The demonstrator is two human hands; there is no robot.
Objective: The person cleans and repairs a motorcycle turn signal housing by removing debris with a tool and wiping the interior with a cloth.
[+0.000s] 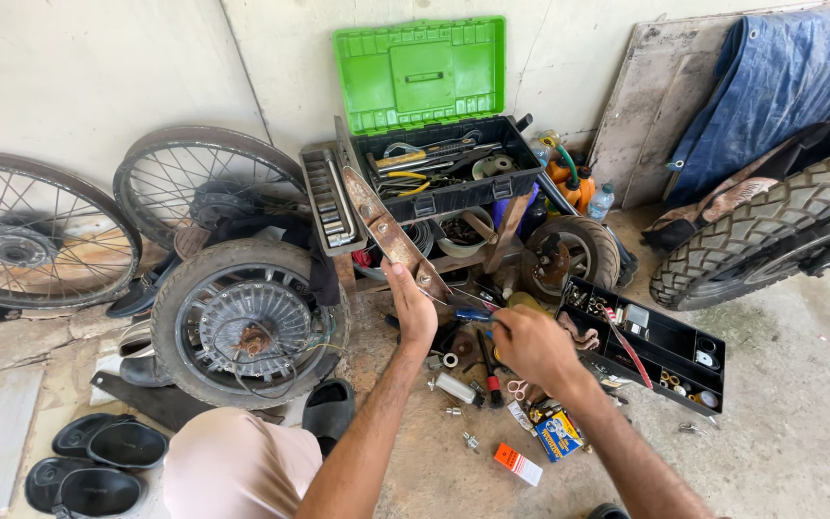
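Left hand [413, 309] grips long rusty metal bracket [388, 234].

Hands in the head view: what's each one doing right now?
Left hand: closed on the lower end of a long rusty flat metal bracket.
Right hand: closed on a blue-handled screwdriver, tip towards the bracket.

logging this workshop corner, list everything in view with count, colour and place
toolbox: 1, black, green lid open, by wall
socket tray: 1, grey, left of toolbox
spoked rims: 2, silver, far left
tyred wheel: 1, black, floor left
small wheel: 1, black, under toolbox
knobby tyre: 1, black, right
parts tray: 1, black, right floor
tarp: 1, blue, top right
sandals: 2, black, bottom left
metal bracket: 1, rusty, in left hand
left hand: holds bracket
right hand: holds blue-handled tool
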